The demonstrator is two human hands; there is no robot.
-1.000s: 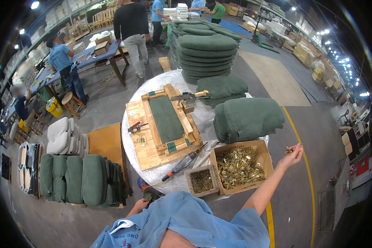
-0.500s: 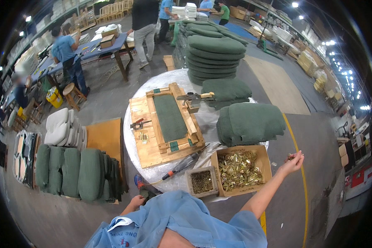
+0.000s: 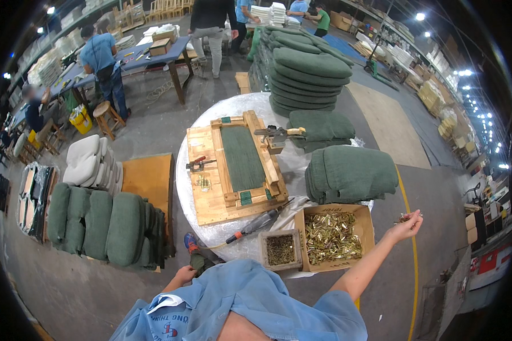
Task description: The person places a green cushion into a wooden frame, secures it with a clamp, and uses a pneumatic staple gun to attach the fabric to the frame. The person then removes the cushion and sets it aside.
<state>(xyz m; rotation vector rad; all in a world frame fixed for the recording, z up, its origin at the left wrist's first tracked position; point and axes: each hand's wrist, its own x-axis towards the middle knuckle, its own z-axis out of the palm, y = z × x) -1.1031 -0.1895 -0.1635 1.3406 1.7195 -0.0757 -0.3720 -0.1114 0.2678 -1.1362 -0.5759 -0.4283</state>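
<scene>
My right hand (image 3: 407,227) is held out beyond the right side of a cardboard box (image 3: 371,234), fingers curled around small pieces too tiny to make out. Many brass-coloured metal fittings (image 3: 331,236) fill that box. Beside it stands a smaller bin (image 3: 263,250) of little dark-gold fasteners. My left hand (image 3: 184,275) hangs low by my trouser leg (image 3: 199,262), its fingers partly hidden. On the round, plastic-wrapped table (image 3: 196,122), a wooden frame jig (image 3: 217,165) surrounds a green fabric panel (image 3: 242,158). A toggle clamp (image 3: 274,134) is mounted at its right side, another clamp (image 3: 199,164) at its left.
A power screwdriver (image 3: 255,225) lies between jig and bin. Folded green covers (image 3: 352,173) rest at the table's right, with a tall cushion stack (image 3: 307,79) behind. More green cushions (image 3: 125,227) and grey ones (image 3: 88,162) stand on the left. Other people work around a blue table (image 3: 136,67).
The whole view has shifted, so the table and boxes appear slightly farther right. My right hand stays out beside the box, fingers still curled. The person in black has shifted at the back.
</scene>
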